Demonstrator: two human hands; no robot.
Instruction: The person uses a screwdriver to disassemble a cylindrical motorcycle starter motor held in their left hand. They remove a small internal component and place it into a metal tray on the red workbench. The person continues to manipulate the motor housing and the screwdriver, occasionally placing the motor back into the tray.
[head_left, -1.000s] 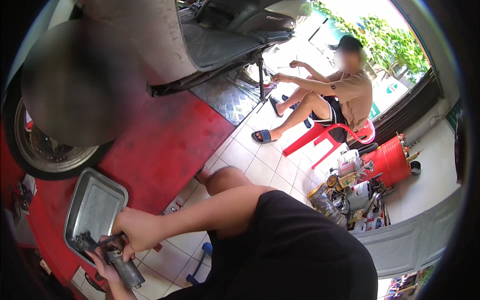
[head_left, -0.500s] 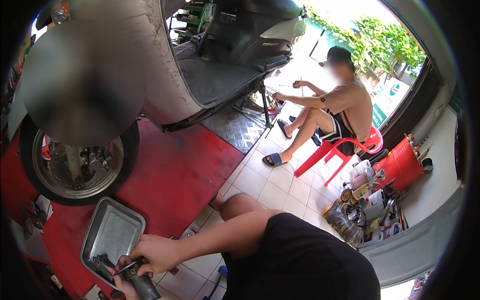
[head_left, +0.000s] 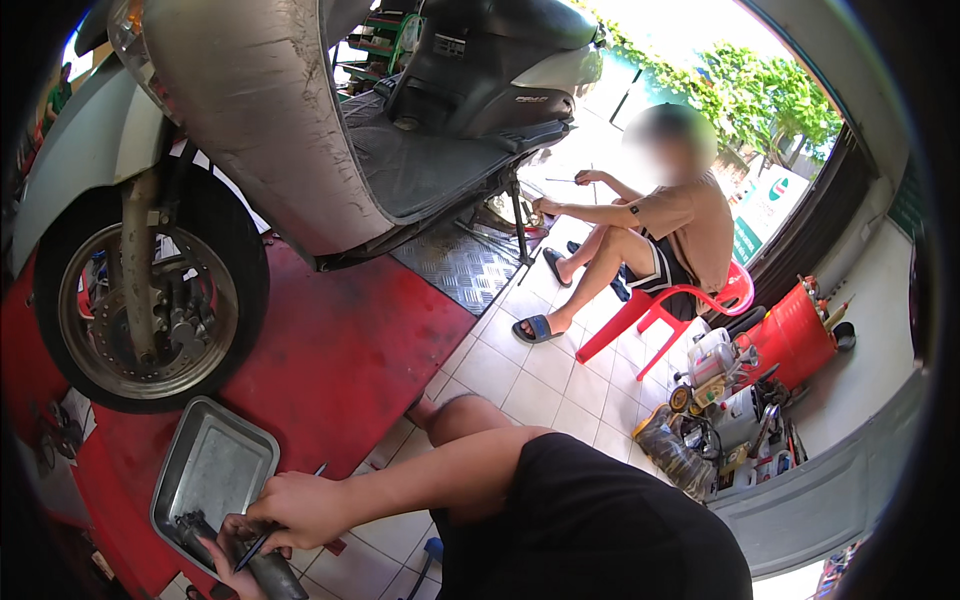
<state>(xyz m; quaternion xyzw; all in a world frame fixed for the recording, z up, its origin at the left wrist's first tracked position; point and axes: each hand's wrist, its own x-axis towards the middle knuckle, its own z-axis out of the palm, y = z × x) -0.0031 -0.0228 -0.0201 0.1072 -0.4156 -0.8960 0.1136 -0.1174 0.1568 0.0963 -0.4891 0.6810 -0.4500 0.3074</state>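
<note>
Low on the left, my left hand (head_left: pixel 225 570) is wrapped round a dark metal cylinder (head_left: pixel 278 578), which looks like a scooter's starter motor. Its narrower, dirty end (head_left: pixel 190 522) is over the metal tray (head_left: pixel 268 447). My right hand (head_left: pixel 298 508) is closed round a slim, dark, rod-like tool (head_left: pixel 252 551); whether it is a screwdriver I cannot tell. One end of the tool sticks out above my knuckles, and the other slants down across the cylinder. My fingers hide where the tool meets the cylinder, and part of my left hand is hidden too.
A scooter (head_left: pixel 260 110) with its front wheel (head_left: pixel 150 290) stands on a red lift platform (head_left: pixel 330 340) beside the tray. On a red plastic chair (head_left: pixel 625 335) sits another person (head_left: pixel 690 220), holding a thin tool. Bottles, tools and a red drum (head_left: pixel 795 340) crowd the right wall.
The tool in my right hand now slants more steeply, its lower end further down along the cylinder. Both hands keep their holds. The whole view has shifted slightly.
</note>
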